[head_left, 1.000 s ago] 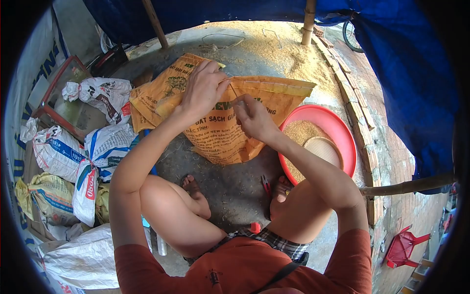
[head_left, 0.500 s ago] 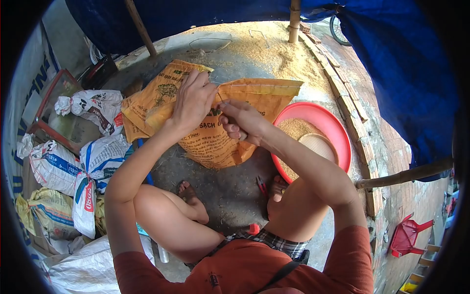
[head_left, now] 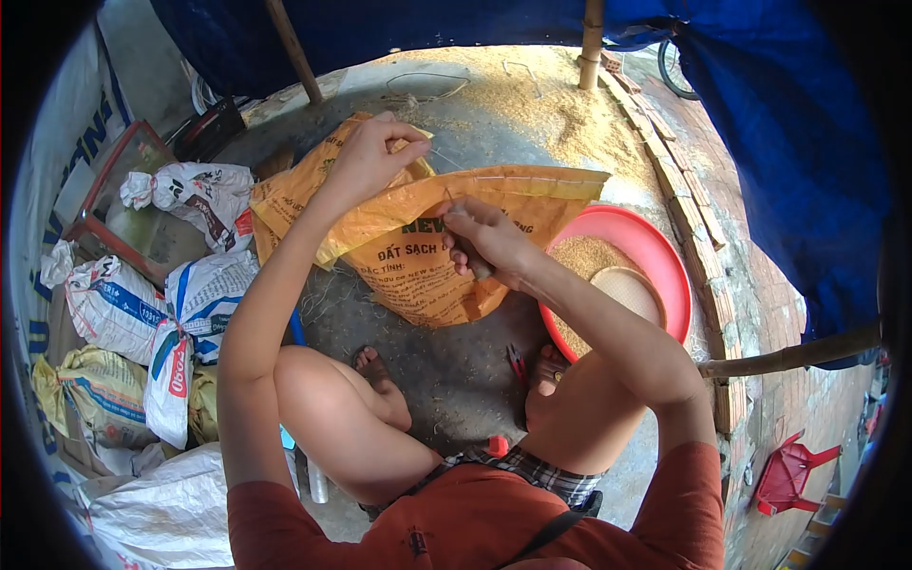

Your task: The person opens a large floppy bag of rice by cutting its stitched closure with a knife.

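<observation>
An orange plastic sack (head_left: 408,275) with dark printing stands between my feet, its yellowish top edge folded and crossed by a pale line of stitching. My right hand (head_left: 486,242) is closed around the handle of an awl (head_left: 449,196), whose thin metal tip points up against the sack just under that edge. Above the sack's left part, my left hand (head_left: 375,157) is raised with thumb and forefinger pinched together. A fine thread (head_left: 445,160) runs from those fingertips toward the sack's edge. Another fold of orange sack lies beneath my left wrist.
A pink-red basin (head_left: 676,275) with grain and a round sieve (head_left: 627,296) stands at the right. Pliers (head_left: 517,364) lie near my foot. Filled sacks (head_left: 114,309) crowd the left side. Spread grain (head_left: 560,119), a brick edging (head_left: 689,223) and a blue tarp (head_left: 769,142) lie beyond.
My left hand has lifted up and away from the sack's edge, drawing the thread out. My right hand has shifted slightly right and down, still holding the awl. The view has shifted a little.
</observation>
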The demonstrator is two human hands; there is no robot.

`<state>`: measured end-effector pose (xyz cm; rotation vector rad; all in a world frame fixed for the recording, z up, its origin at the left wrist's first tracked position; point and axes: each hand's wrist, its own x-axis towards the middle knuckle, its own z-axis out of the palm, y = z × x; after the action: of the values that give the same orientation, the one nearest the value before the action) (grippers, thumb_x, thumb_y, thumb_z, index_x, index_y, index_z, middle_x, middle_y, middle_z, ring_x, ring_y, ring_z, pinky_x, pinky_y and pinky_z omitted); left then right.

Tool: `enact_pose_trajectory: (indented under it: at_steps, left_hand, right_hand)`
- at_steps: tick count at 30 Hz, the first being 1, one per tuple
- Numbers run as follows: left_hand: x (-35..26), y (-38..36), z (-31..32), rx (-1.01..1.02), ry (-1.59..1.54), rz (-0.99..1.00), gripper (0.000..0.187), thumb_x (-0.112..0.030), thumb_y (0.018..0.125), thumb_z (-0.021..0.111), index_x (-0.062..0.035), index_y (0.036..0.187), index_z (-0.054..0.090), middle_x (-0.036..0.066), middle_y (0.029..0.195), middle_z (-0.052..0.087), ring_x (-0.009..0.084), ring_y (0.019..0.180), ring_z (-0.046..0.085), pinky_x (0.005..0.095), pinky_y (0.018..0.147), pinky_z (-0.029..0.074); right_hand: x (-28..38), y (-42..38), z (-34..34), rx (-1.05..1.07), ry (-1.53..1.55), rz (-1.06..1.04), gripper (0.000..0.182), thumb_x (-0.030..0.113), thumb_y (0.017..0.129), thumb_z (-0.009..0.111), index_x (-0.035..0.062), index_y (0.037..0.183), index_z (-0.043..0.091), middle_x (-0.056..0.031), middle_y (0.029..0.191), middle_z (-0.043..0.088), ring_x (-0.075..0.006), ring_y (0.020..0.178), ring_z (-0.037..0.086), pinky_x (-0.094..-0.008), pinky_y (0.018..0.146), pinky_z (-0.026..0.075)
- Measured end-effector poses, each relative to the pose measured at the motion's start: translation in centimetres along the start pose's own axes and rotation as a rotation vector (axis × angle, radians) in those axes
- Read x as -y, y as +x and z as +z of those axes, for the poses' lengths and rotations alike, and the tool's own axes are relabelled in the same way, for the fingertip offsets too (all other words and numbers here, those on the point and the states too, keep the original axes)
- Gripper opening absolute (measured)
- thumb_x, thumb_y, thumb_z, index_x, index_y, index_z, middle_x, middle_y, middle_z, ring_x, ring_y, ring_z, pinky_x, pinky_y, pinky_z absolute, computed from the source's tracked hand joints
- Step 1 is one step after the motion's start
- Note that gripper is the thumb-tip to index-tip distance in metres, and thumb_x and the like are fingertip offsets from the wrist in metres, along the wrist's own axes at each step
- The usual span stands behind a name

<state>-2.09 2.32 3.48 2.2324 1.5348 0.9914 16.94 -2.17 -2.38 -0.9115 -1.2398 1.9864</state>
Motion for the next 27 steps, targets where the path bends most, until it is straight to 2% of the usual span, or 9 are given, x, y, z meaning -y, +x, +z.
enact_pose_trajectory:
  at_steps: [2,7,9,12,15,19,21,25,27]
  left_hand:
    - [1.4,0.3,0.5,0.003,0.006,0.019,0.023,-0.023,0.076,0.069,-0.0044,0.088,0.070,0.006,0.074,0.052,0.0180,0.066,0.049,0.0320,0.062,0.040]
    - [1.7,0.4,1.1,0.025,0.024,0.052,0.020,-0.019,0.076,0.069,-0.0042,0.088,0.069,0.005,0.072,0.053,0.0154,0.061,0.046,0.0311,0.057,0.038]
    - [2.2,0.6,1.1,0.080,-0.098,-0.056,0.018,-0.016,0.076,0.070,-0.0040,0.089,0.070,-0.003,0.058,0.038,0.0068,0.055,0.035,0.0263,0.052,0.030]
    - [2.9,0.7,1.2,0.128,-0.153,-0.044,0.017,-0.015,0.075,0.071,-0.0035,0.087,0.070,-0.006,0.055,0.034,0.0047,0.054,0.032,0.0246,0.050,0.029]
    - [3.7,0.6,1.6,0.119,-0.137,-0.043,0.017,-0.015,0.074,0.072,-0.0031,0.085,0.069,-0.006,0.056,0.036,0.0052,0.054,0.033,0.0246,0.051,0.029]
    - [3.5,0.4,1.4,0.162,-0.124,-0.098,0.017,-0.017,0.074,0.073,-0.0031,0.083,0.068,-0.005,0.057,0.039,0.0055,0.055,0.034,0.0248,0.052,0.031]
    - [3.1,0.2,1.1,0.178,-0.113,-0.088,0.018,-0.019,0.072,0.072,-0.0046,0.082,0.069,0.004,0.066,0.059,0.0108,0.065,0.050,0.0280,0.064,0.042]
    - [0.9,-0.2,-0.1,0.209,-0.059,-0.133,0.018,-0.019,0.073,0.071,-0.0045,0.082,0.069,0.007,0.073,0.064,0.0137,0.073,0.057,0.0288,0.071,0.045]
    - [-0.9,-0.6,-1.0,0.209,0.013,-0.122,0.017,-0.017,0.072,0.070,-0.0038,0.082,0.068,0.009,0.076,0.065,0.0185,0.076,0.060,0.0313,0.074,0.046]
  right_hand:
    - [-0.4,0.3,-0.2,-0.005,-0.162,-0.030,0.015,0.016,0.093,0.047,0.0073,0.106,0.047,-0.0024,0.075,0.050,-0.0097,0.056,0.050,-0.0237,0.049,0.044]
    - [-0.8,0.5,-0.5,0.005,-0.101,-0.031,0.014,0.015,0.092,0.049,0.0075,0.104,0.049,-0.0033,0.077,0.052,-0.0108,0.063,0.051,-0.0245,0.055,0.046]
    - [-0.8,0.5,-0.7,-0.006,-0.105,-0.030,0.013,0.014,0.092,0.050,0.0074,0.103,0.050,-0.0035,0.077,0.052,-0.0107,0.065,0.051,-0.0247,0.056,0.046]
    - [-1.0,0.7,-1.1,0.010,-0.072,-0.036,0.011,0.013,0.092,0.050,0.0072,0.101,0.051,-0.0034,0.078,0.052,-0.0107,0.066,0.051,-0.0251,0.058,0.046]
    - [-1.2,0.9,-1.2,0.034,-0.041,-0.030,0.010,0.011,0.091,0.051,0.0079,0.100,0.051,-0.0025,0.078,0.052,-0.0106,0.067,0.051,-0.0251,0.059,0.045]
    - [-1.3,1.1,-1.1,0.012,-0.017,-0.046,0.010,0.010,0.089,0.052,0.0083,0.099,0.050,-0.0027,0.076,0.055,-0.0093,0.061,0.051,-0.0230,0.053,0.044]
    - [-1.3,1.1,-1.1,0.012,0.003,-0.046,0.010,0.009,0.089,0.052,0.0084,0.099,0.050,-0.0027,0.076,0.055,-0.0092,0.061,0.051,-0.0228,0.053,0.044]
    - [-1.4,1.2,-1.1,-0.001,0.016,-0.052,0.011,0.008,0.088,0.053,0.0081,0.098,0.049,-0.0029,0.075,0.054,-0.0094,0.061,0.051,-0.0235,0.053,0.045]
    - [-1.5,1.2,-1.1,-0.007,0.021,-0.052,0.011,0.007,0.088,0.053,0.0079,0.098,0.049,-0.0031,0.075,0.054,-0.0096,0.061,0.051,-0.0239,0.053,0.045]
